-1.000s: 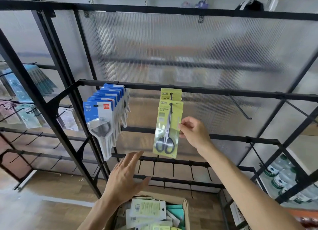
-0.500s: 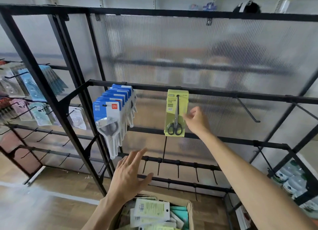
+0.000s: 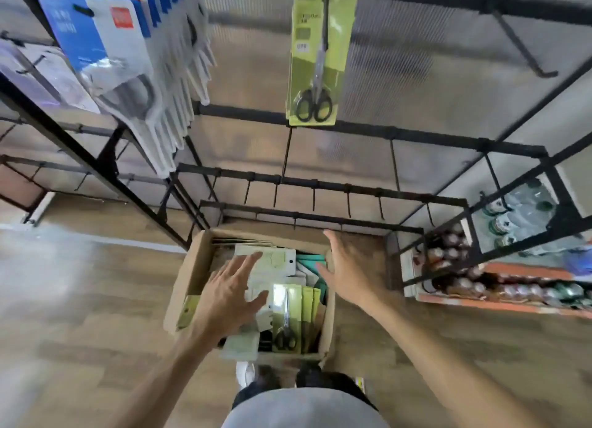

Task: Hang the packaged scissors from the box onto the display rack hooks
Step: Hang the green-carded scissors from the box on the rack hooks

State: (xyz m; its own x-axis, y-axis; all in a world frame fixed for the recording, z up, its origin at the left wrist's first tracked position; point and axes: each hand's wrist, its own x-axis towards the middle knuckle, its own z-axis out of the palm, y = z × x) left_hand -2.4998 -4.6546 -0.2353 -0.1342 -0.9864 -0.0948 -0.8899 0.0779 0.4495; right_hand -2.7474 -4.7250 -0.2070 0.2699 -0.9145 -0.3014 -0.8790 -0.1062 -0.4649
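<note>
A green pack of scissors [image 3: 317, 56] hangs from a hook on the black display rack [image 3: 400, 129], with no hand on it. Below, a cardboard box [image 3: 189, 267] on the floor holds several more packs; one green pack of scissors [image 3: 288, 318] lies face up near the box's front. My left hand [image 3: 230, 296] is spread flat over the pale packs in the box, fingers straight. My right hand [image 3: 346, 267] hovers open over the box's right side, holding nothing.
Blue-and-white packaged items [image 3: 128, 59] hang in a thick row at the upper left. Bare hooks [image 3: 525, 56] stick out at the upper right and along the lower bars [image 3: 320, 187]. Bottles [image 3: 512, 216] fill a shelf at the right. The floor is wood.
My right hand let go of the hung green pack and dropped down to the box. My left hand went down onto the packs. The view tilted downward.
</note>
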